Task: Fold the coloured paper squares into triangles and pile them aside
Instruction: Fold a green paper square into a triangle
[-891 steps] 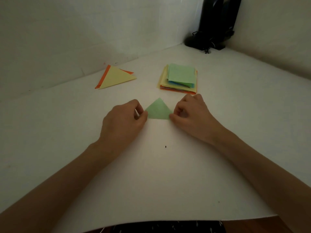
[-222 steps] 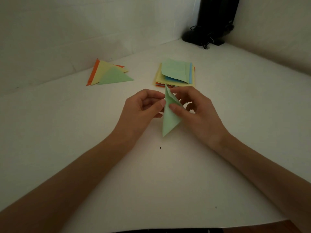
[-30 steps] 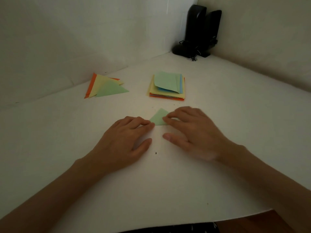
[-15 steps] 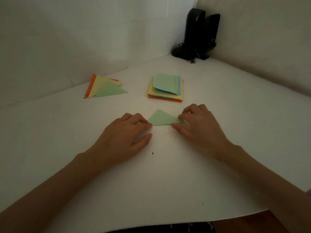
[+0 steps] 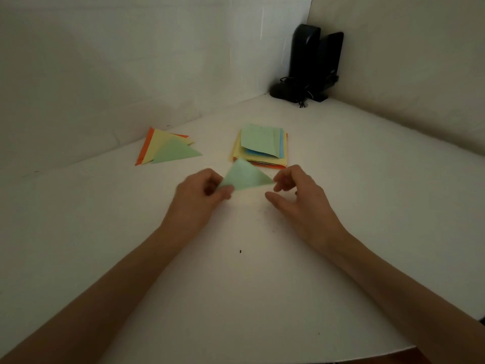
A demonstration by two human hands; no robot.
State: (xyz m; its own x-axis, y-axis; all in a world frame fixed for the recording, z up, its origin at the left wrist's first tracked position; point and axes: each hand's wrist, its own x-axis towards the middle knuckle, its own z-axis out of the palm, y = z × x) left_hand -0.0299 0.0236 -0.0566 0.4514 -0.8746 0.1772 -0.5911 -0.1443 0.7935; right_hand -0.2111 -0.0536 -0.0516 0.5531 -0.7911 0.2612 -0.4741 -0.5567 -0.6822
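The left hand [image 5: 199,197] pinches the green triangle [image 5: 244,177] by its left corner, above the table [image 5: 236,298]. The right hand [image 5: 301,199], loosely curled, grasps nothing beside the right corner. Beyond: pile [image 5: 170,151] at 11 o'clock, squares [image 5: 262,143] at 12, speakers [image 5: 315,61] at 1.

Both forearms are shown bare up to the wrists; the left grip [image 5: 198,199] and right grip [image 5: 301,199] are likewise bare.
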